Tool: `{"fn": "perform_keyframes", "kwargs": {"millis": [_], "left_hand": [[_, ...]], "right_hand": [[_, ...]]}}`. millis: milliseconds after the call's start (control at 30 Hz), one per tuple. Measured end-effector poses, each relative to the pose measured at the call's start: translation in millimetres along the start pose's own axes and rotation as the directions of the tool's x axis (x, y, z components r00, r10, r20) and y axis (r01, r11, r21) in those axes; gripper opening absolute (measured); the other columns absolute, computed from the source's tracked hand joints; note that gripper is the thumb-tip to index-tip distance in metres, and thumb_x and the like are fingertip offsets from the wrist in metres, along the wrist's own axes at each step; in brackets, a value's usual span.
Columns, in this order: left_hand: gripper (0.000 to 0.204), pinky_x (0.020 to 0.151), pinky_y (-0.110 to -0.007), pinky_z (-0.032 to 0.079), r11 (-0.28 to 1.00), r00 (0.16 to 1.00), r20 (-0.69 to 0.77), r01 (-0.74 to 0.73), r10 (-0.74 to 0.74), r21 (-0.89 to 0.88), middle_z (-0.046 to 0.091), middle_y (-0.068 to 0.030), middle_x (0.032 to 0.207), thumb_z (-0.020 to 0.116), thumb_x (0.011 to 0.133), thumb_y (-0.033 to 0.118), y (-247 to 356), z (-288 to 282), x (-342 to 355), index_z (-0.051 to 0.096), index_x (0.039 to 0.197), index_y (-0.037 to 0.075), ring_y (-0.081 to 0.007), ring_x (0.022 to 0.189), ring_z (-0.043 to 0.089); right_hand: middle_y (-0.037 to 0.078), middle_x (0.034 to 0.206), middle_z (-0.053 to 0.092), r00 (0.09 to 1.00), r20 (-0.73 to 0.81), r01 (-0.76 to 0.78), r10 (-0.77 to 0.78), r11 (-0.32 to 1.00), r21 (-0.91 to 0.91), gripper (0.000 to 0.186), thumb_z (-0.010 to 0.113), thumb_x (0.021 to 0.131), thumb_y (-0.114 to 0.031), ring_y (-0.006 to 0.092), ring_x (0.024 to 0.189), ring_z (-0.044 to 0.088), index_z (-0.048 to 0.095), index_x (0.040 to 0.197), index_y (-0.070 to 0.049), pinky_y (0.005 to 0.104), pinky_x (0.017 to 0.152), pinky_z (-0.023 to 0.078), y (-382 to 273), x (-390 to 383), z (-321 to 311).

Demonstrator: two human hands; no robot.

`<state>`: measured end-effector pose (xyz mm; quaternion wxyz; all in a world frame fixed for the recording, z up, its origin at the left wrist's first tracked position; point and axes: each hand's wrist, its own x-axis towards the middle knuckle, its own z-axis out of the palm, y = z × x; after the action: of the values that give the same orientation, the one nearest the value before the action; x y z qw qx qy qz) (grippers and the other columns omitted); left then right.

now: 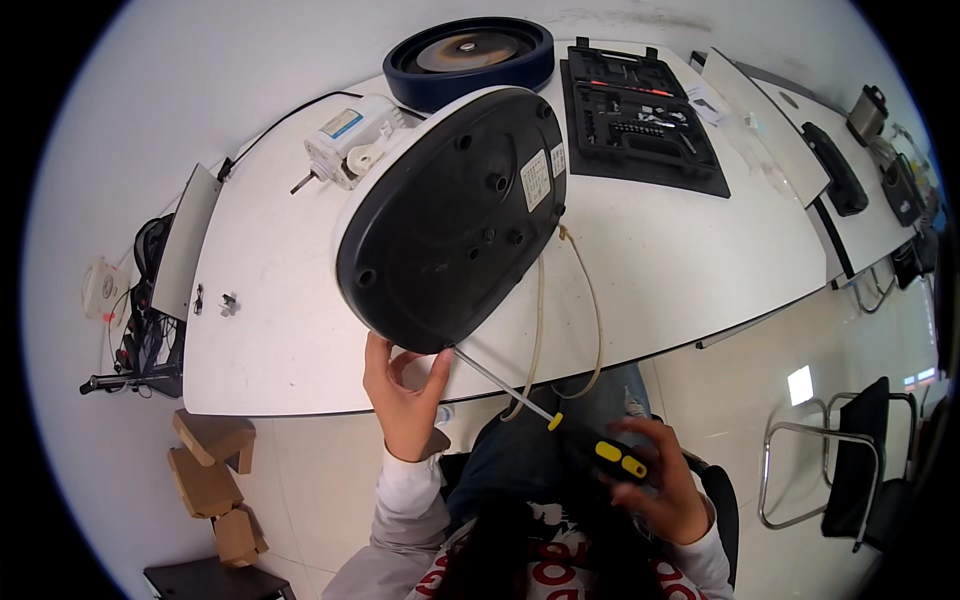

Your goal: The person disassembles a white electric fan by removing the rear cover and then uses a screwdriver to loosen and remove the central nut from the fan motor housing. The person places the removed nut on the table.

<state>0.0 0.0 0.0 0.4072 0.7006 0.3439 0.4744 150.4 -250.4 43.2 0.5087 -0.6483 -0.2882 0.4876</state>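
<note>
A white appliance with a black oval underside (pixel 430 250) is tilted up on the white table (pixel 255 350), bearing pale labels and screw holes. My left hand (pixel 405 400) grips its lower edge. My right hand (pixel 655 480) holds a black-and-yellow screwdriver (pixel 610 450); its long shaft runs up to the underside's lower rim, beside my left thumb, where the tip is hard to see. A pale cord (pixel 597 330) loops from the appliance's right side down over the table's front edge. A white motor-like unit (pixel 345 140) with a metal shaft lies behind the appliance.
A dark-blue ring-shaped part (pixel 400 70) sits at the back, an open black tool case (pixel 640 130) at back right. Small metal bits (pixel 228 302) lie at left. Chairs (pixel 860 450) stand at right, cardboard boxes (pixel 205 480) at lower left. A side desk (pixel 880 230) holds a kettle (pixel 866 115).
</note>
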Motion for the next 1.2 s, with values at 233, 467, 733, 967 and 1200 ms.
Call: {"fn": "perform_keyframes", "kwargs": {"millis": [233,467,733,967,1200], "left_hand": [[0.058,0.078,-0.029,0.049,1.0,1.0,0.002,-0.003,0.003,0.001,0.057,-0.0087,0.106,0.07,0.074,-0.001,-3,-3,-1,0.046,0.126,-0.002,-0.017,0.095,0.057],[0.048,0.077,-0.029,0.047,1.0,1.0,-0.021,0.007,-0.007,-0.027,0.056,-0.0078,0.106,0.072,0.073,0.004,3,2,0,0.051,0.116,0.0,-0.0175,0.094,0.056],[0.047,0.078,-0.03,0.047,1.0,0.999,-0.04,0.002,-0.004,-0.026,0.056,-0.0078,0.105,0.072,0.072,0.005,2,2,0,0.052,0.114,0.0,-0.0176,0.096,0.056],[0.044,0.078,-0.029,0.047,0.999,1.0,-0.028,0.007,-0.008,-0.035,0.056,-0.0078,0.106,0.071,0.073,0.004,5,4,1,0.052,0.113,0.0,-0.0176,0.097,0.055],[0.032,0.079,-0.027,0.046,0.993,0.999,-0.008,0.034,-0.035,-0.111,0.052,-0.0074,0.101,0.064,0.077,0.0,6,0,2,0.054,0.107,-0.001,-0.0166,0.096,0.053]], "right_hand": [[0.015,0.127,0.047,0.979,-0.039,0.187,-0.202,0.952,-0.244,0.063,0.072,0.076,-0.002,0.0233,0.09,0.064,0.039,0.13,-0.003,0.0287,0.072,0.053,9,1,1],[0.014,0.116,0.055,0.98,-0.046,0.196,-0.196,0.981,-0.013,0.064,0.072,0.076,-0.002,0.0204,0.087,0.065,0.038,0.13,-0.003,0.0285,0.069,0.055,-2,1,8],[0.017,0.121,0.049,0.997,-0.006,0.075,-0.075,0.997,-0.001,0.058,0.071,0.076,-0.001,0.0209,0.087,0.064,0.041,0.126,-0.003,0.0271,0.071,0.053,2,-3,-1],[0.016,0.104,0.058,0.891,-0.092,0.359,-0.444,0.815,-0.455,0.051,0.071,0.078,-0.006,0.0255,0.084,0.065,0.045,0.121,0.0,0.0291,0.069,0.051,-8,3,16],[0.02,0.105,0.06,0.983,-0.158,0.056,-0.097,0.968,-0.245,0.034,0.047,0.095,-0.026,0.0282,0.09,0.064,0.052,0.114,0.001,0.0306,0.072,0.049,-12,-2,21]]}}
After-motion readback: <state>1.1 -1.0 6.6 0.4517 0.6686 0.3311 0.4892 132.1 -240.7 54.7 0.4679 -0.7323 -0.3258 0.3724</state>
